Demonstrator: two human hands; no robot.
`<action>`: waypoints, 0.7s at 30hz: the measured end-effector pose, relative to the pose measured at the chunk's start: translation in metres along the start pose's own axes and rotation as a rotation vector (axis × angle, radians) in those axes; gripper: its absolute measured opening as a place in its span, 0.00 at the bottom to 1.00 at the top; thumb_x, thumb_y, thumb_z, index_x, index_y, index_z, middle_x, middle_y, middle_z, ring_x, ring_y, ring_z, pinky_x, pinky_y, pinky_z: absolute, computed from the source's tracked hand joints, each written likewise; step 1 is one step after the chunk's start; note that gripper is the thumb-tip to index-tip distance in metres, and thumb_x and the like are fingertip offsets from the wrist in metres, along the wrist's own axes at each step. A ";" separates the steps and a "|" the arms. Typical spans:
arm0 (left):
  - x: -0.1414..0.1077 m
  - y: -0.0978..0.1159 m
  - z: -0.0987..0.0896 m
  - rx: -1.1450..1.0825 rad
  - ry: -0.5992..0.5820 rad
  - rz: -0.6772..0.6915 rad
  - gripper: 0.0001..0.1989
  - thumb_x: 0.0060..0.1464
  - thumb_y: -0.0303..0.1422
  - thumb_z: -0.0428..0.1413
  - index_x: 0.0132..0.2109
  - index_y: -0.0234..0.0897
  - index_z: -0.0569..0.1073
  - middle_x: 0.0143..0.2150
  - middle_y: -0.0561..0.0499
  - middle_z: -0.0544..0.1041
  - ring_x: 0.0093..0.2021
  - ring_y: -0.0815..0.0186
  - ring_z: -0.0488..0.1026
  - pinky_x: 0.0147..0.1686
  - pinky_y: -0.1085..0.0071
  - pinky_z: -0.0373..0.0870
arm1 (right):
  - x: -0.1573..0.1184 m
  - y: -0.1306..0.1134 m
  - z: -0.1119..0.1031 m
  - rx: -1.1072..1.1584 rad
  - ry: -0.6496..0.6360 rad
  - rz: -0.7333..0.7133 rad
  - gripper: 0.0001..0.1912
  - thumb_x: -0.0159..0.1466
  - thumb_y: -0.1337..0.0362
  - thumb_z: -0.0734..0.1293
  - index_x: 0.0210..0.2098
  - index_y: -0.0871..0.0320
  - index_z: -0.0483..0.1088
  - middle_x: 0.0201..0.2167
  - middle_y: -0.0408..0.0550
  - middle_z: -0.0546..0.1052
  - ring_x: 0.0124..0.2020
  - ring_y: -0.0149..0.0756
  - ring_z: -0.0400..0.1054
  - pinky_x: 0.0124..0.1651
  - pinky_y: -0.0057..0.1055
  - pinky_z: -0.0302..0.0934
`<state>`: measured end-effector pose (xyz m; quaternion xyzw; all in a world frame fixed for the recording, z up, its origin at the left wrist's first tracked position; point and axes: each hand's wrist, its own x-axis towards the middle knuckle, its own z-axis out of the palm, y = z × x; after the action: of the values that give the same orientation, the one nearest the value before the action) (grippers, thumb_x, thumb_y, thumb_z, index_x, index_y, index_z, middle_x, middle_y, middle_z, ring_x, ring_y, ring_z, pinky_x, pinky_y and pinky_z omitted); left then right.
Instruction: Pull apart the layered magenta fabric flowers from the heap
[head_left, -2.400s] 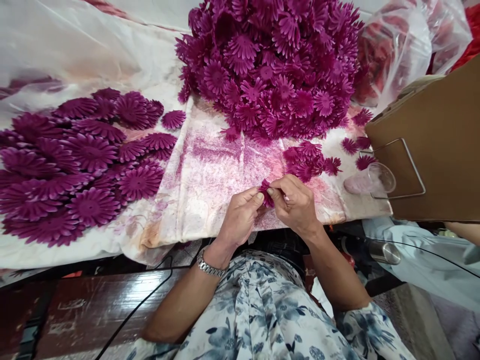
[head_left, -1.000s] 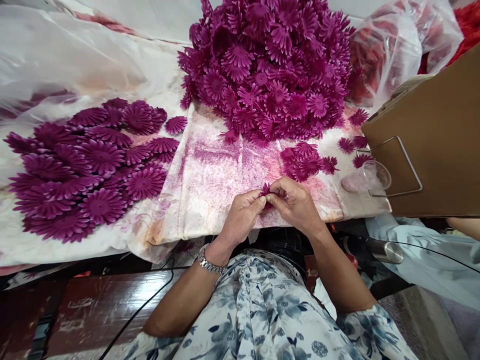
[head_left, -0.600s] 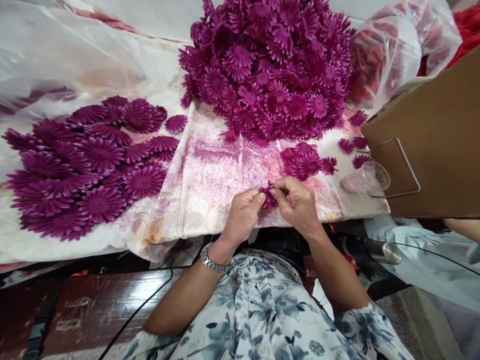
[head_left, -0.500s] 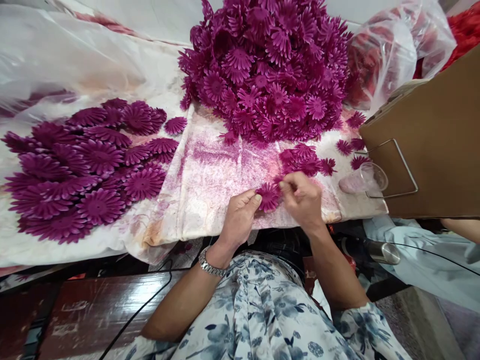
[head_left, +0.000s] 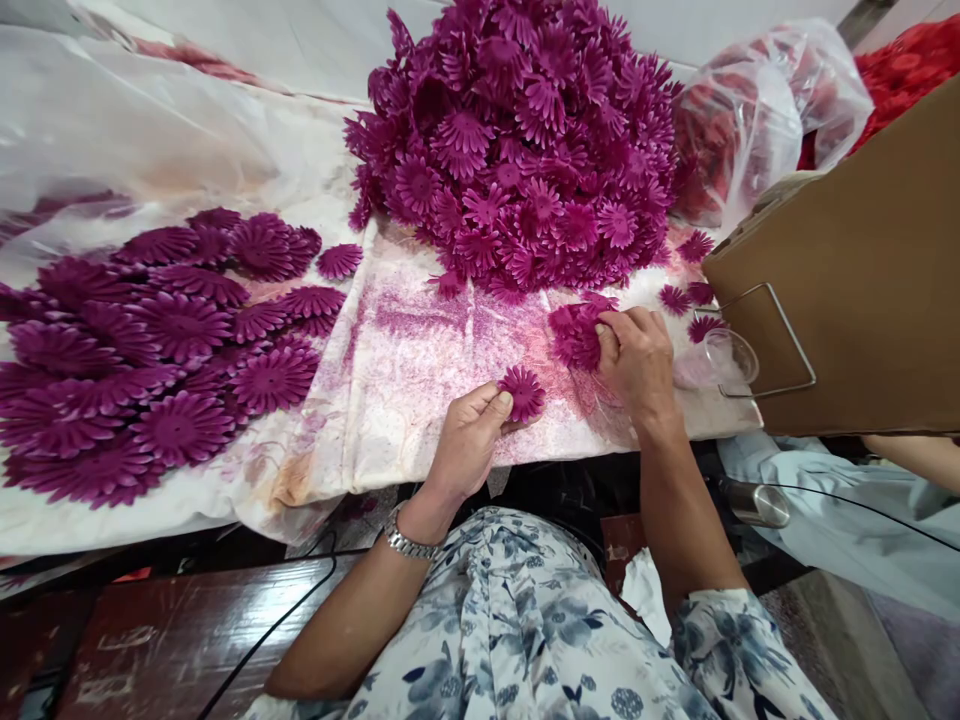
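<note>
"Where is the flower the person is handling?"

"The left hand [head_left: 469, 435] pinches the purple flower [head_left: 523, 394] by its edge, between thumb and fingers, above the near part of the stained cloth [head_left: 420, 360]. Its face is open to view."

"And the other hand?"

"The right hand [head_left: 641, 365] is curled, thumb and fingertips at the small pile [head_left: 576, 335], between the large heap [head_left: 517, 150] and the cloth's near edge."

"What makes for good handling here?"

"A light pinch near the rim, probably, so that the petals don't crease and the centre stays uncovered. At the pile, fingertips seem better than a full grasp: the flowers overlap, and two could easily cling together."

"Does the right hand have one between its fingers?"

"One cannot tell; the fingers hide their own contact, and part of the pile. The left fingertips beneath the flower are partly covered too."

"Anything else unclear?"

"The flat pile [head_left: 180, 330] is cut off at the picture's left edge, the heap at the top. The clear cup [head_left: 731, 355] by the cardboard box [head_left: 847, 270] is hard to make out."
</note>
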<state>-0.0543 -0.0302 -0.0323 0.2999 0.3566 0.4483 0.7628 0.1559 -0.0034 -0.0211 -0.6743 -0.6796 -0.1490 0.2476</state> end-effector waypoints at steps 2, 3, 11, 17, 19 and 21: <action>0.000 0.003 0.002 -0.025 0.004 -0.019 0.14 0.42 0.39 0.64 0.28 0.32 0.74 0.27 0.49 0.77 0.34 0.63 0.76 0.41 0.61 0.74 | -0.001 0.002 -0.009 0.030 0.073 -0.003 0.10 0.63 0.66 0.60 0.40 0.58 0.72 0.34 0.51 0.73 0.38 0.40 0.64 0.44 0.37 0.60; 0.000 0.004 0.002 -0.035 0.007 -0.029 0.14 0.42 0.39 0.64 0.28 0.32 0.74 0.27 0.50 0.76 0.33 0.63 0.76 0.41 0.61 0.74 | -0.002 0.001 -0.014 0.052 0.117 -0.005 0.10 0.63 0.66 0.61 0.40 0.58 0.72 0.34 0.51 0.73 0.38 0.39 0.65 0.44 0.37 0.61; 0.000 0.005 0.009 -0.076 0.016 0.005 0.12 0.40 0.36 0.65 0.23 0.32 0.71 0.21 0.57 0.67 0.25 0.73 0.67 0.34 0.71 0.72 | -0.024 -0.054 -0.033 0.551 -0.058 -0.136 0.06 0.61 0.62 0.66 0.36 0.59 0.71 0.30 0.47 0.73 0.30 0.31 0.67 0.33 0.28 0.63; -0.004 -0.002 0.002 0.204 0.001 0.083 0.14 0.43 0.40 0.63 0.23 0.32 0.74 0.21 0.53 0.69 0.27 0.69 0.66 0.29 0.73 0.64 | -0.038 -0.066 -0.019 0.743 -0.143 -0.072 0.07 0.59 0.63 0.68 0.28 0.57 0.66 0.23 0.40 0.67 0.26 0.28 0.61 0.29 0.27 0.57; -0.006 -0.004 -0.001 0.274 -0.004 0.097 0.14 0.44 0.40 0.62 0.23 0.32 0.73 0.21 0.53 0.68 0.27 0.69 0.65 0.28 0.73 0.62 | -0.038 -0.065 -0.018 0.802 -0.183 -0.011 0.07 0.59 0.65 0.68 0.26 0.57 0.66 0.22 0.39 0.67 0.24 0.27 0.60 0.28 0.26 0.56; -0.007 -0.006 -0.002 0.315 0.005 0.114 0.14 0.45 0.40 0.62 0.22 0.33 0.72 0.21 0.54 0.67 0.26 0.69 0.64 0.27 0.74 0.60 | -0.038 -0.065 -0.019 0.830 -0.214 0.034 0.07 0.58 0.67 0.68 0.25 0.58 0.66 0.21 0.39 0.67 0.23 0.26 0.60 0.28 0.25 0.55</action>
<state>-0.0562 -0.0389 -0.0360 0.4343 0.4070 0.4301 0.6788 0.0932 -0.0489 -0.0173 -0.5403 -0.6925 0.2121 0.4283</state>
